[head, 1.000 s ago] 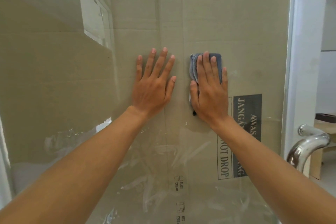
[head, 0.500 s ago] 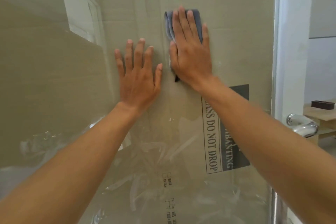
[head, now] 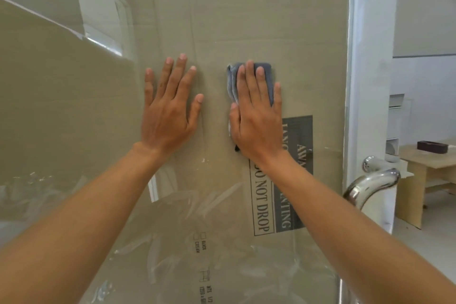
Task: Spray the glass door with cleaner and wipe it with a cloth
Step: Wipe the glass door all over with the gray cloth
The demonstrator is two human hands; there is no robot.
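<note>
The glass door fills most of the view, with brown cardboard showing behind it. My right hand lies flat with straight fingers on a folded grey cloth and presses it against the glass. The cloth's top and left edge show past my fingers. My left hand rests flat on the bare glass to the left of the cloth, fingers spread. No spray bottle is in view.
A chrome door handle sticks out at the door's right edge, beside the white frame. Smears and reflections cover the lower glass. Beyond the frame stands a low wooden table with a dark box.
My right hand slid the cloth up the glass and then back down to level with my left hand. The left hand stayed flat on the glass.
</note>
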